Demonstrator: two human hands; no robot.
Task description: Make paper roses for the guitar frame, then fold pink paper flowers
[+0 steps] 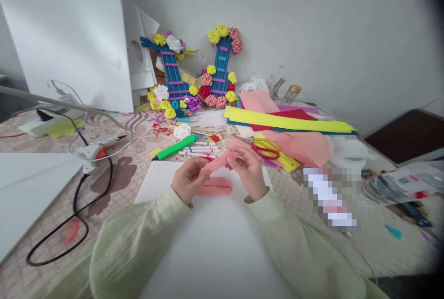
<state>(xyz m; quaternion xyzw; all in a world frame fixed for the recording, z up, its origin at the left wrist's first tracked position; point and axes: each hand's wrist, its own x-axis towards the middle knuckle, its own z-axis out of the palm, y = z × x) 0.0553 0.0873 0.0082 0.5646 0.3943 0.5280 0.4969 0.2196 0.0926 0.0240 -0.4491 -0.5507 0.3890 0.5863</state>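
Note:
Between my hands, above a white board [208,243], is a strip of pink crepe paper [219,162]. My left hand [189,178] pinches its left end between thumb and fingers. At the other end, my right hand [248,169] has its thumb and fingertips closed on the strip. Under it, on the white board, lies a second pink paper piece [217,186] with angled corners, partly behind my left hand. Just beyond my hands are several markers [199,151] and a fat green marker-like stick [176,147].
A hot glue gun [95,153] with a black cord lies at left. Scissors [267,147] with red and yellow handles rest near yellow crepe paper [287,120]. Two flower-covered blue guitar-like decorations [222,67] lean on the wall. A blurred-out item [329,199] lies right.

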